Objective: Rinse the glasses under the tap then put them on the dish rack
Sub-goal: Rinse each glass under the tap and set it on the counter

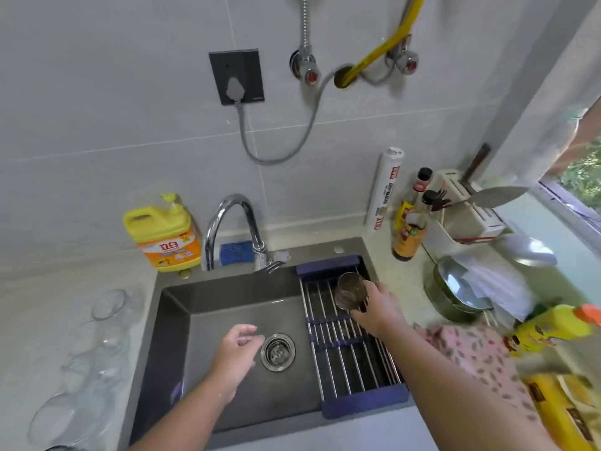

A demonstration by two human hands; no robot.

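Note:
My right hand grips a clear glass and holds it on its side over the far end of the dish rack, its mouth turned toward the tap. The rack is a blue-framed grid of metal bars across the right side of the dark sink. My left hand hovers over the sink basin beside the drain, fingers loosely curled and holding nothing. Several clear glasses stand on the counter left of the sink. The chrome tap arches at the sink's back edge; no water is visible.
A yellow detergent jug and a blue sponge sit behind the sink. Right of the rack stand sauce bottles, a knife block, a steel pot with cloth and yellow packages.

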